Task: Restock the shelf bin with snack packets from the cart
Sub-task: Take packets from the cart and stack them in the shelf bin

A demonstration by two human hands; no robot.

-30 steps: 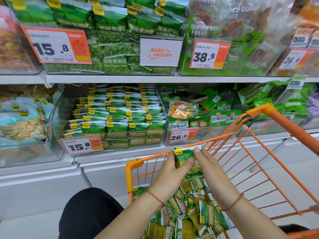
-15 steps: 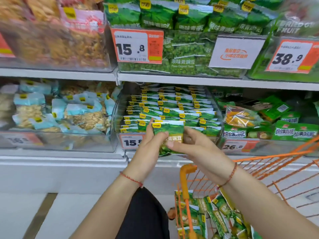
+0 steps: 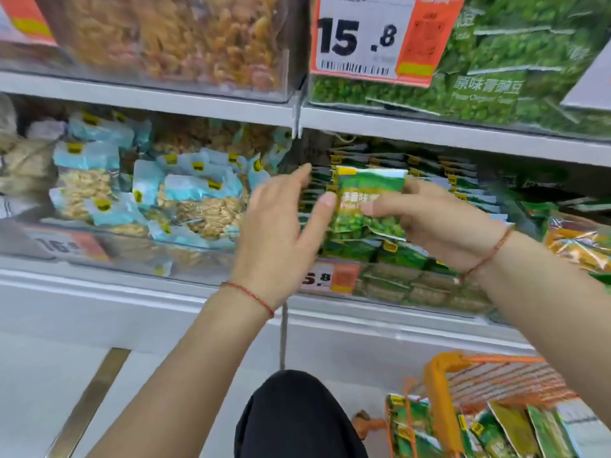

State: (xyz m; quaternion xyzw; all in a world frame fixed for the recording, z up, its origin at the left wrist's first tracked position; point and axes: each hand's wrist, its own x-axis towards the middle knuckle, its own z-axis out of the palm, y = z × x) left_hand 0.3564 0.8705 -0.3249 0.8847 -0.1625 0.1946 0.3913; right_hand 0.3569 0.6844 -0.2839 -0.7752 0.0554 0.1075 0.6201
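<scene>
Gripping a green snack packet [image 3: 370,200] with thumb across its front, the right hand [image 3: 439,226] holds it at the mouth of the shelf bin [image 3: 413,292], above the rows of like packets. At nine o'clock of it, the left hand [image 3: 281,223] is spread wide, its thumb tip touching the packet's edge. A price tag [image 3: 370,38] at twelve o'clock reads "15.8"; the bin's own tag [image 3: 327,277] shows only "5.8" (the left hand covers the rest). Blurred packet print defies reading. At five o'clock, the orange cart [image 3: 443,408] is cut off.
</scene>
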